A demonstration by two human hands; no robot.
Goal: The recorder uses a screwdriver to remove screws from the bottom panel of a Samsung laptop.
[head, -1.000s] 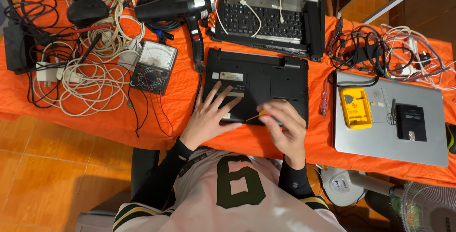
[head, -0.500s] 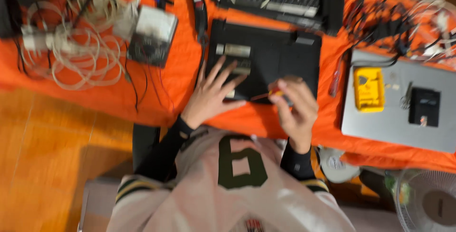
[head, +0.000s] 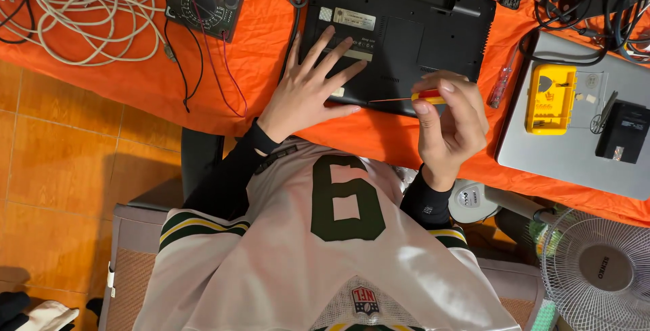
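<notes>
Unscrewing step on black laptop base (head: 406, 33): left hand (head: 305, 94) spread flat on it, right hand (head: 450, 124) pinching small screwdriver (head: 413, 98). Next: seat tip squarely in near-edge screw.

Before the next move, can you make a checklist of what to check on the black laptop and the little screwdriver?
1. Left hand flat on the black laptop, steadying it: ok.
2. Right hand pinching the screwdriver by its red and yellow handle: ok.
3. Screwdriver tip seated in a screw: cannot tell.
4. Laptop lying fully on the orange cloth: ok.
5. Yellow bit case open within reach: ok.
</notes>
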